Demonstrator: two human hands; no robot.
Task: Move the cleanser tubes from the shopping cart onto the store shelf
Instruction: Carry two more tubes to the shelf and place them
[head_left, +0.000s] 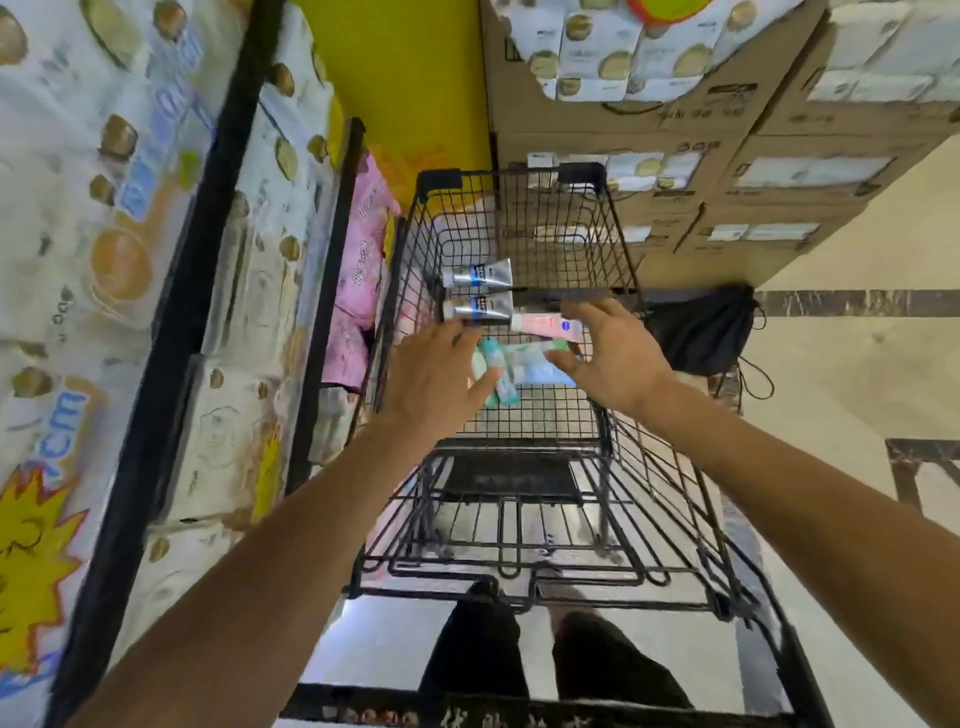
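Note:
A black wire shopping cart (621, 244) stands in front of me, with several cleanser tubes in its basket. Two silver tubes (480, 274) lie side by side at the far left of the pile. A pink and white tube (540, 323) lies to their right, and teal and light blue tubes (496, 364) sit nearer me. My left hand (434, 376) hovers over the teal tubes with fingers spread, holding nothing. My right hand (613, 353) reaches in from the right, fingers apart, just above the pink tube and the blue one. The store shelf (208, 249) runs along the left.
The shelf on the left is filled with white tissue packs and pink packs (358, 270). Stacked cardboard boxes (727, 130) stand behind the cart. A black bag (701, 330) lies on the floor to the cart's right. My legs show below the cart handle.

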